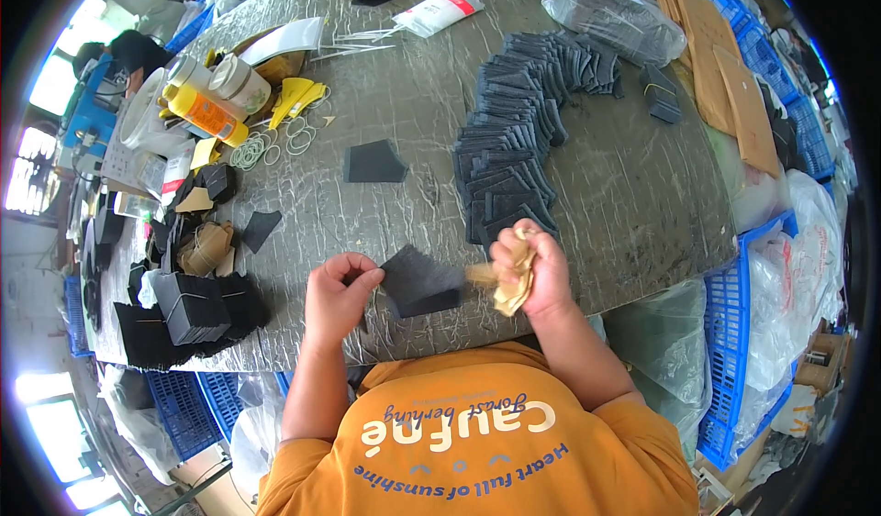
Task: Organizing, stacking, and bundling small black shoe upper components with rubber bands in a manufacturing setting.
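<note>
My left hand [340, 294] pinches the left corner of a flat, dark grey cut piece [420, 280], thin like fabric or leather, lying on the table in front of me. A darker strip shows along its lower edge. In a fist, my right hand [543, 273] grips a crumpled tan bundle [512, 298], perhaps cloth or thin sheet; one end of it, blurred, reaches toward the dark piece's right side. Just beyond that hand, a long curved row of overlapping dark pieces [505, 144] runs away across the table. Another single dark piece [374, 162] lies farther off, left of the row.
Banded black stacks [193, 310] stand at the table's left. Behind them are a yellow-orange bottle [206, 114], jars [240, 85], rubber bands [250, 152] and yellow-handled scissors [294, 100]. Brown cardboard [711, 76] and a plastic bag [615, 16] lie far right; blue crates [725, 360] stand beside the table.
</note>
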A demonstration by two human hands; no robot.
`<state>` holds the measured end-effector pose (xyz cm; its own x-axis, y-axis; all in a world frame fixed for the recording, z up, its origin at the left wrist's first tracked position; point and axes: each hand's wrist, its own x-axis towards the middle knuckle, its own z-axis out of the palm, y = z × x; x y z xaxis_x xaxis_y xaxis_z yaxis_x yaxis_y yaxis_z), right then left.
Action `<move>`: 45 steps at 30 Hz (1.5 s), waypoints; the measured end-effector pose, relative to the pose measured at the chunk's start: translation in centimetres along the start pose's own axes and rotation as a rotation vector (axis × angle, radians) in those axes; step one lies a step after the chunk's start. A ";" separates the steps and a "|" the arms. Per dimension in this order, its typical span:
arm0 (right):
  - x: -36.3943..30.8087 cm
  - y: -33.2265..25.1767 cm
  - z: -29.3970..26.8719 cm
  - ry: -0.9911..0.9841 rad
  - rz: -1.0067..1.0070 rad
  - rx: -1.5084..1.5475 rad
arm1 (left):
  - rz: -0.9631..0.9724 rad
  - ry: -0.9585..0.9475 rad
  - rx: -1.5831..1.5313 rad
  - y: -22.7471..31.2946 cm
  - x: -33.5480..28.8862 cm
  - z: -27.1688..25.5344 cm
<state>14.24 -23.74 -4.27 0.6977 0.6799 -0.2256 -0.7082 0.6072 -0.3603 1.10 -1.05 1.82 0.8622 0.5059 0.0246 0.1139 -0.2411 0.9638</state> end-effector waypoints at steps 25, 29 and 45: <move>-4.2 2.5 0.8 -0.480 -0.647 -2.157 | -0.335 -0.268 0.368 -2.6 1.1 0.1; -4.0 2.7 0.6 -0.488 -0.696 -2.136 | -0.323 -0.270 0.403 -2.3 1.3 0.3; -3.6 2.7 1.5 -0.595 -0.641 -2.259 | -0.172 -0.212 0.655 -2.5 0.8 1.2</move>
<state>9.66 -23.86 -3.06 0.3138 0.9067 0.2818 0.9135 -0.2072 -0.3502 2.09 -1.08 -0.91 0.8753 0.4255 -0.2299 0.4731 -0.6546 0.5897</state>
